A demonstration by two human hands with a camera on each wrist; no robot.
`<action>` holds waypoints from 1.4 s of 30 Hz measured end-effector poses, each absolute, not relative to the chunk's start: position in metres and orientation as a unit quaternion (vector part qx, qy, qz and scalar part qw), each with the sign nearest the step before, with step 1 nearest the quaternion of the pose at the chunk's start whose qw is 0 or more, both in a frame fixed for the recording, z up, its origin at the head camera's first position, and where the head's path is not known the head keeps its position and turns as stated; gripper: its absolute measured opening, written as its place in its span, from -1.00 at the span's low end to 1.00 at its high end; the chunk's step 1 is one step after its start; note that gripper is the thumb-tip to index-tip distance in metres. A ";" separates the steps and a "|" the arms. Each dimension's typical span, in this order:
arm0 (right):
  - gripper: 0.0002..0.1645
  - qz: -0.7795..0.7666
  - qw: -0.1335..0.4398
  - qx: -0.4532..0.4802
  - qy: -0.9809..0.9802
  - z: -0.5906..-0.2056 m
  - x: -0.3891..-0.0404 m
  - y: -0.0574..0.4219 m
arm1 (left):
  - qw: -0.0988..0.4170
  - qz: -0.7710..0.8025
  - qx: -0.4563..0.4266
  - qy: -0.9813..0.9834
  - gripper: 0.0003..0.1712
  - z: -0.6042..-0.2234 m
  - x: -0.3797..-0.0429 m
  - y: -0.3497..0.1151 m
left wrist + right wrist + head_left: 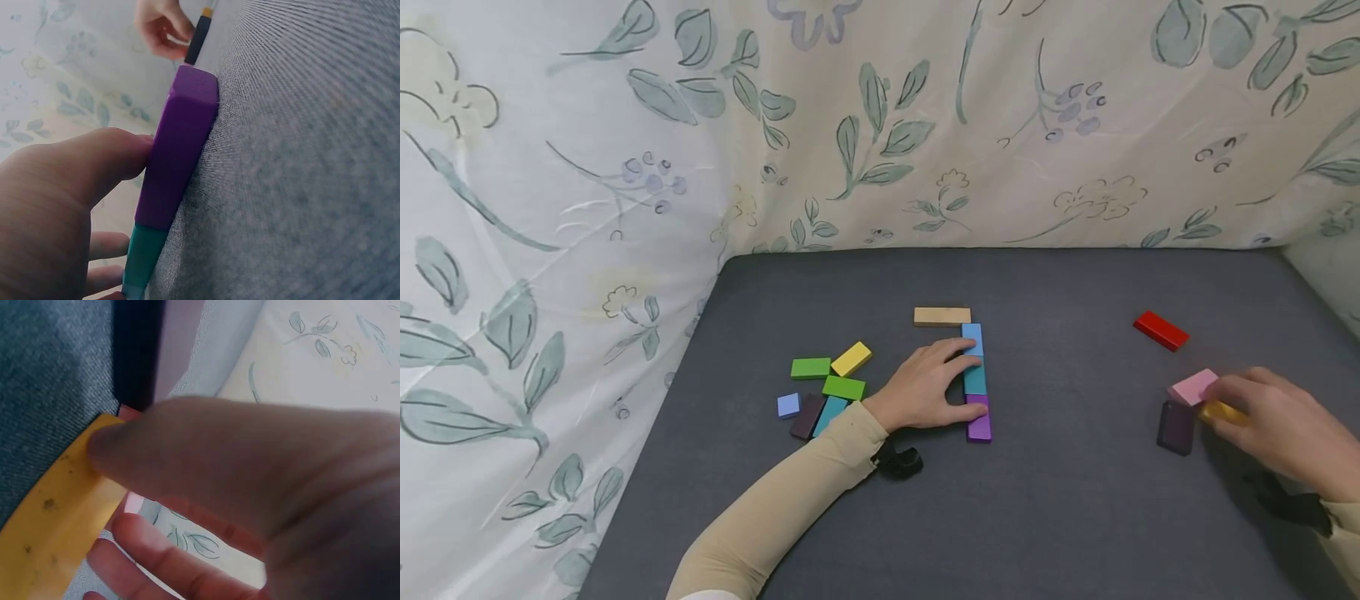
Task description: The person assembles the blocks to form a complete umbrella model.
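Left hand (925,390), fingers apart, touches blue-teal-purple block row (976,382), likely steadying it; right hand (1276,425), row's 3 o'clock, pinches orange-yellow block (59,512).

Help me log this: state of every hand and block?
Blue-teal-purple row: aligned
Left hand: spread, touching row
Right hand: pinching
Orange-yellow block: pinched
Tan block: crosswise beyond row
Red block: lying apart
Pink block: by right hand
Right-side dark block: loose
Six-block cluster: loosely grouped
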State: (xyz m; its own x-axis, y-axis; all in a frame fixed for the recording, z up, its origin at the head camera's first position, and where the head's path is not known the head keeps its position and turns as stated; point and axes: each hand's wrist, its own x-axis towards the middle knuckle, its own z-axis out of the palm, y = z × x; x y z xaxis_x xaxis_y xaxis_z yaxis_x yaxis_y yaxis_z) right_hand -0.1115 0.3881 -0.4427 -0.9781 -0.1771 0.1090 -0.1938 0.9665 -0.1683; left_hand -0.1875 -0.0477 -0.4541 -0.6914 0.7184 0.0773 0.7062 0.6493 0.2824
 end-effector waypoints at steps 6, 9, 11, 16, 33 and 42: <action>-0.64 0.091 -0.003 0.080 -0.993 -0.435 -0.113 0.389 | 0.024 0.154 0.394 0.906 -0.17 -0.453 -0.188 -0.048; -0.59 0.092 -0.014 0.079 -0.993 -0.433 -0.114 0.388 | 0.023 0.157 0.395 0.905 -0.18 -0.452 -0.189 -0.048; -0.59 0.091 -0.015 0.081 -0.992 -0.432 -0.115 0.388 | 0.022 0.157 0.396 0.904 -0.18 -0.451 -0.189 -0.048; -0.58 0.087 -0.026 0.081 -0.993 -0.430 -0.118 0.390 | 0.024 0.157 0.395 0.905 -0.18 -0.449 -0.189 -0.048; -0.69 0.104 0.002 0.152 -0.983 -0.395 -0.151 0.351 | 0.045 0.160 0.387 0.907 -0.16 -0.445 -0.191 -0.048; -0.67 0.141 -0.009 0.210 -0.967 -0.386 -0.189 0.307 | 0.048 0.153 0.383 0.910 -0.16 -0.443 -0.190 -0.047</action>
State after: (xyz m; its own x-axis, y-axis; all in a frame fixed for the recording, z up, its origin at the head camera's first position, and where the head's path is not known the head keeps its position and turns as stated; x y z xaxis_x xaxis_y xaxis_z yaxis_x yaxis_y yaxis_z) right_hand -0.1889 0.3071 -0.3863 -0.9115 -0.4092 0.0418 -0.4041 0.8720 -0.2763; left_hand -0.1900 -0.0472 -0.4431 -0.7029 0.7107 0.0306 0.6816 0.6605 0.3148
